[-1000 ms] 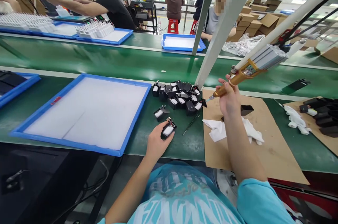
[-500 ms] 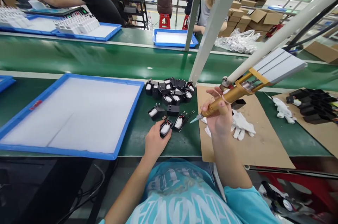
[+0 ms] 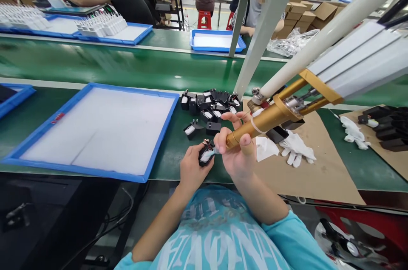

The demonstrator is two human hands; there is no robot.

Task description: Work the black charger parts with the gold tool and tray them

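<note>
Near the bench's front edge, my left hand (image 3: 193, 167) is closed around a small black plug adapter housing (image 3: 206, 156) with a white part inside. My right hand (image 3: 237, 157) grips a gold glue dispensing gun (image 3: 259, 126), tilted down to the left. Its pale nozzle tip (image 3: 216, 150) reaches the adapter housing's open side; whether it touches the inside I cannot tell. Just beyond my hands sit a loose adapter (image 3: 192, 129) with a white part and a closed-looking black one (image 3: 213, 128). Behind them is a pile of similar adapters (image 3: 208, 104).
To the left lies a blue-rimmed tray (image 3: 145, 175) with a white lining. Brown cardboard (image 3: 331, 176) on the right carries white gloves (image 3: 296, 149). A slanted metal post (image 3: 270, 19) and a white pole (image 3: 306, 45) rise close to the dispenser. Co-workers sit beyond the green conveyor (image 3: 134, 64).
My right hand has brought the dispensing gun left and down, so its nozzle is now at the adapter housing. My left hand keeps its hold. The camera view has shifted slightly.
</note>
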